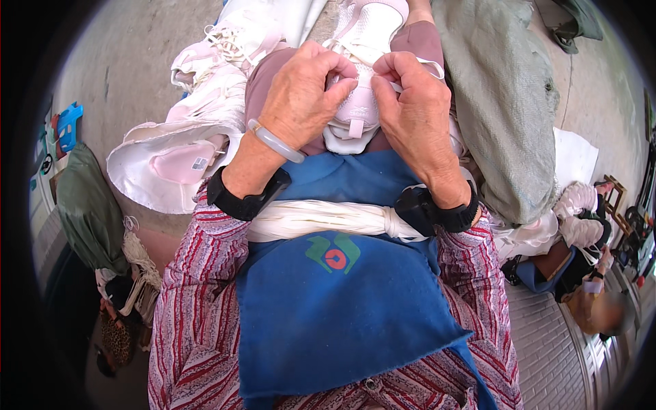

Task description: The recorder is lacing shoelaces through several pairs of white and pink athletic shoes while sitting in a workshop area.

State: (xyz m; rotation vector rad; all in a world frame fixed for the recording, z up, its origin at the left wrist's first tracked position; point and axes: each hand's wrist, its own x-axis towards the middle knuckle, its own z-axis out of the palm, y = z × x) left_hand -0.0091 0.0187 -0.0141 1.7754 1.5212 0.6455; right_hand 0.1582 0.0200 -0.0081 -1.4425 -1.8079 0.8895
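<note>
A pale pink and white sneaker point(356, 109) is propped between my knees, its heel opening toward me and its toe pointing away. White shoelace point(364, 52) runs across its upper. My left hand point(297, 99) is closed in a pinch at the left side of the tongue, with the lace at its fingers partly hidden. On the other side, my right hand point(420, 106) pinches the lace too, and a loop of it stands out beside the knuckles. A tied bundle of white laces point(321, 221) lies across my lap on the blue apron point(328, 307).
White and pink shoes and uppers point(184, 167) are piled at my left. A grey-green cloth point(499, 109) covers things at my right, near more pale shoe parts point(577, 212). Another person point(591, 297) sits farther right. Dark green cloth point(89, 205) hangs at far left.
</note>
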